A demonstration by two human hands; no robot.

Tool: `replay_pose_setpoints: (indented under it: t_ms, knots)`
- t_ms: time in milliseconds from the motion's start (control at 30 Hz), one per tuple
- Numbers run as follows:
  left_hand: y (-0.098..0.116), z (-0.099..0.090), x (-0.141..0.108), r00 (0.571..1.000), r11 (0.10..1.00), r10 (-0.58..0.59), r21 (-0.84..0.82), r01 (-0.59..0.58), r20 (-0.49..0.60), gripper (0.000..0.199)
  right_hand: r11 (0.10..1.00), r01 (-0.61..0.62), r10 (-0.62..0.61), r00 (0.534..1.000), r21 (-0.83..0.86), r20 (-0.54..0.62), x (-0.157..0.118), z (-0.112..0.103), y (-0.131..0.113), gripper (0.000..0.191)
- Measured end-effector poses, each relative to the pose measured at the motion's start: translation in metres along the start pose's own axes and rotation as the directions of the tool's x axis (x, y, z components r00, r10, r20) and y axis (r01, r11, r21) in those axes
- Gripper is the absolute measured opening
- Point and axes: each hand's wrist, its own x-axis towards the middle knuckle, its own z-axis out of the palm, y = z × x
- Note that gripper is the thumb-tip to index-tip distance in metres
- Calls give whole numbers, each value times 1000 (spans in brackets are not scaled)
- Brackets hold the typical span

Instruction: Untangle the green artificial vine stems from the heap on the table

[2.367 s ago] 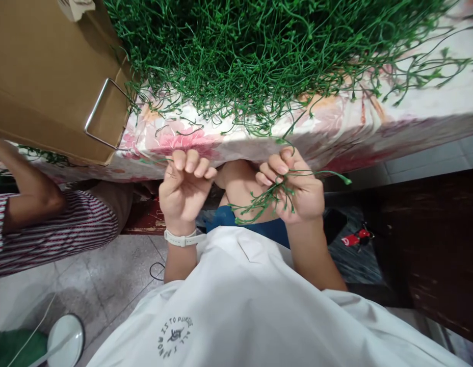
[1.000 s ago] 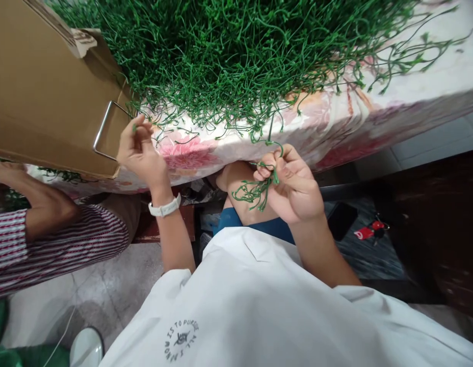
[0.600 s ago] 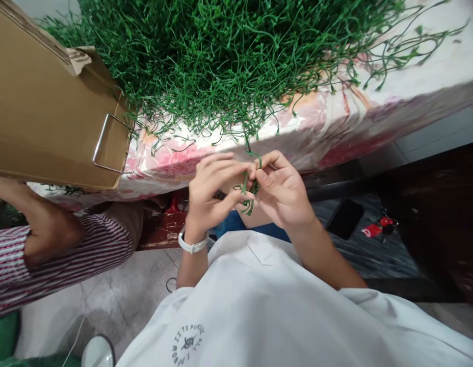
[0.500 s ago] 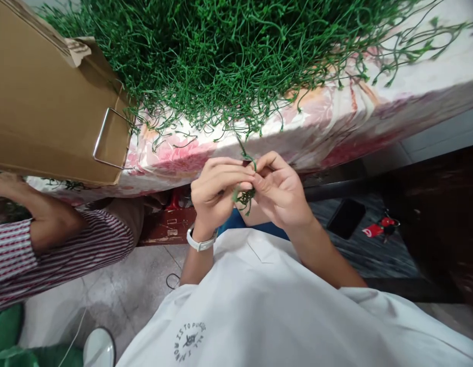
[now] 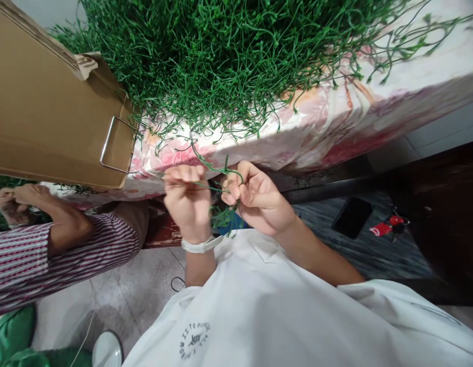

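Note:
Over my lap, my right hand [image 5: 261, 201] pinches a thin green artificial plant sprig [image 5: 221, 216] between thumb and fingers. Leafy tips of the sprig hang below the fingers, and a stem loops over the index finger. My left hand [image 5: 188, 204], a white band on its wrist, is closed to the left of it and slightly blurred. A thin green strand runs between the two hands and passes into the left fingers. Just beyond the hands, a large heap of green artificial sprigs [image 5: 221, 61] covers the table with its flowered cloth [image 5: 316, 117].
A cardboard box [image 5: 49, 112] with a metal wire handle [image 5: 112, 145] stands at the left. Beside it sits a person in a striped shirt [image 5: 87, 255], hands near more greenery. A phone [image 5: 351, 217] and red-tagged keys [image 5: 389, 224] lie on a dark surface at right.
My hands have moved apart; the left went left and the right shifted a little left. The strand is now stretched between them. The view has shifted slightly.

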Motion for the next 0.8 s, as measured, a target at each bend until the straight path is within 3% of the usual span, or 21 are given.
replay_pose_setpoints:
  t_ms: [33,67,133,200,300,367,433,500,533,600,667,733,767,800]
  knots:
    - [11,-11,10,998,999,54,-7,-54,-18,29,999,25,-26,999,-20,-29,-1,-3,-5,45]
    - [22,-22,20,980,981,192,-9,-193,-55,28,997,61,-64,996,-49,-68,-2,-8,-12,46]
    - [40,-38,40,928,932,362,72,-356,-85,24,985,128,-145,976,-113,-161,-5,-17,-26,46]
    - [45,-45,56,920,917,379,173,-359,-100,22,976,162,-191,957,-146,-216,-7,-24,-35,44]
    - [28,-46,76,921,835,382,456,-308,-79,6,983,135,-157,971,-127,-180,-6,-22,-37,41]
    - [13,-47,92,912,645,410,703,-299,12,22,990,104,-117,983,-96,-141,-5,-16,-33,38]
    - [4,-49,105,935,378,327,888,-264,139,37,994,90,-98,986,-68,-133,-4,-11,-30,35]
    - [3,-47,109,957,141,196,959,-245,216,52,995,91,-97,985,-51,-142,-3,-9,-28,33]
    - [3,-42,104,954,82,177,962,-259,241,57,994,97,-103,983,-44,-150,-3,-9,-28,32]
    - [4,-26,80,916,122,264,932,-342,302,47,994,107,-111,980,-33,-165,-2,-11,-27,32]
    - [2,-5,42,865,327,384,828,-455,324,21,992,120,-123,976,-30,-181,0,-14,-26,33]
    - [-2,17,0,894,418,209,791,-447,395,26,990,133,-139,970,-44,-201,2,-16,-24,35]
    - [-4,26,-18,875,454,67,766,-455,479,20,988,140,-149,967,-60,-209,3,-16,-23,35]
    - [-7,33,-32,858,467,8,757,-456,513,16,986,145,-159,964,-80,-214,4,-16,-22,36]
